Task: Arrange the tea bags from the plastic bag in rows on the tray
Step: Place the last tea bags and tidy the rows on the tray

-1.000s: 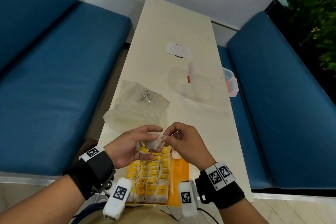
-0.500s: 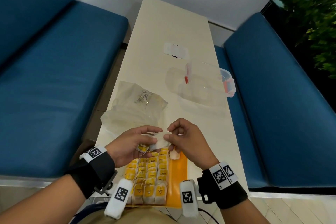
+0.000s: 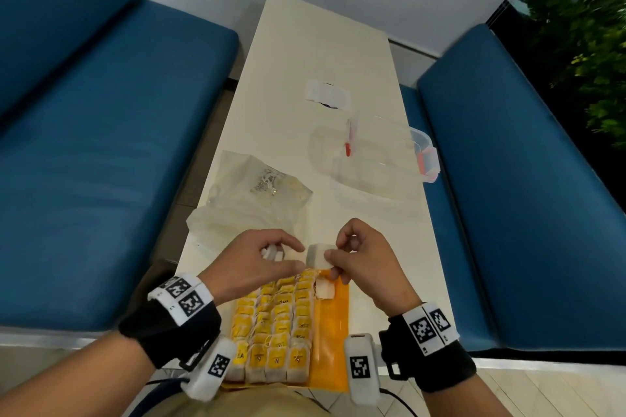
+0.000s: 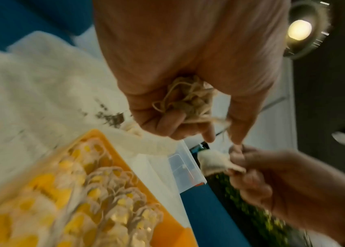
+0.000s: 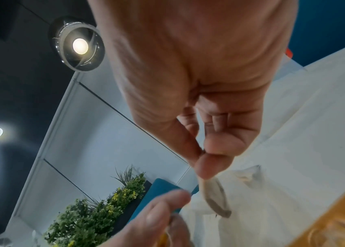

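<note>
Tea bag (image 3: 316, 256), a small pale paper pouch, hangs pinched by its edge between the thumb and forefinger of the right hand (image 3: 364, 264), just above the far end of the orange tray (image 3: 330, 342); it looks very light, soft and easily torn, so I judge the sealed paper edge the safest place to take it, with a gentle pinch and no tug on the thread. Fingers of the left hand (image 3: 252, 264) curl round a bunch of tea bags and tangled strings (image 4: 190, 98), and a thread seems to run from that bunch toward the pinched bag, so pulling the 2 hands apart could snag or rip it; easing the string free first seems wise. Filled rows (image 3: 271, 325) of yellow-tagged bags cover the left part of the tray; 1 lone bag (image 3: 324, 289) starts the bare right column; the plastic bag (image 3: 250, 203) lies just beyond the hands on the table (image 3: 315, 44), with a clear lidded box (image 3: 389, 162) further right.

Head view alone shows the rows and the free column; the left wrist view alone shows the knotted strings in the palm; the right wrist view shows the bag edge-on, thin below the thumb (image 5: 207, 165).
</note>
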`<state>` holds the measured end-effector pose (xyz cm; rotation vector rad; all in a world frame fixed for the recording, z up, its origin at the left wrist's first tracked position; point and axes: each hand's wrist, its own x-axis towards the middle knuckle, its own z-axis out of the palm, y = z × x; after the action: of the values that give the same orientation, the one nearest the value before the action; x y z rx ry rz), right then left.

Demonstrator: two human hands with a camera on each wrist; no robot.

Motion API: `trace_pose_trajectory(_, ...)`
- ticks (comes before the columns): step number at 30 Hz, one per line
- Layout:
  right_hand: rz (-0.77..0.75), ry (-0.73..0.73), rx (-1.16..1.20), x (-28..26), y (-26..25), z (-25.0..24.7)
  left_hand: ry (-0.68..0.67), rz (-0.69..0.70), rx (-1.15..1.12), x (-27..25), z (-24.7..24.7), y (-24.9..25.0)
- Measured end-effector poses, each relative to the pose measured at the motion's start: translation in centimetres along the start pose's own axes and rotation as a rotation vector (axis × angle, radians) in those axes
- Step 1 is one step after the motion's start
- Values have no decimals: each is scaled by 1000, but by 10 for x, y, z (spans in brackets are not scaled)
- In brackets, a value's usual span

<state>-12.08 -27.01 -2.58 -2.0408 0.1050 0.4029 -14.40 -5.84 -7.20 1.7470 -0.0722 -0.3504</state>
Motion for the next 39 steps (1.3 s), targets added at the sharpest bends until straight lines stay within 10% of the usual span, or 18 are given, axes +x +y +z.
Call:
trace_pose_trajectory(7, 51, 3, 81, 2, -1, 16, 134, 276, 401, 10, 24, -9)
trace_pose_trajectory(13, 10, -68, -12, -5, -3, 11, 140, 248, 340, 10, 24, -19)
trace_pose_trajectory(18, -307, -73, -406, -10, 6, 11, 68, 207, 302, 14, 30, -21)
trace_pose_trajectory(30, -143, -231, -835, -30, 60, 0, -336, 233, 1063, 36, 63, 4)
trace_pose_trajectory(39, -199, -159, -877, -40, 103, 17, -327, 209, 1236, 70, 97, -14)
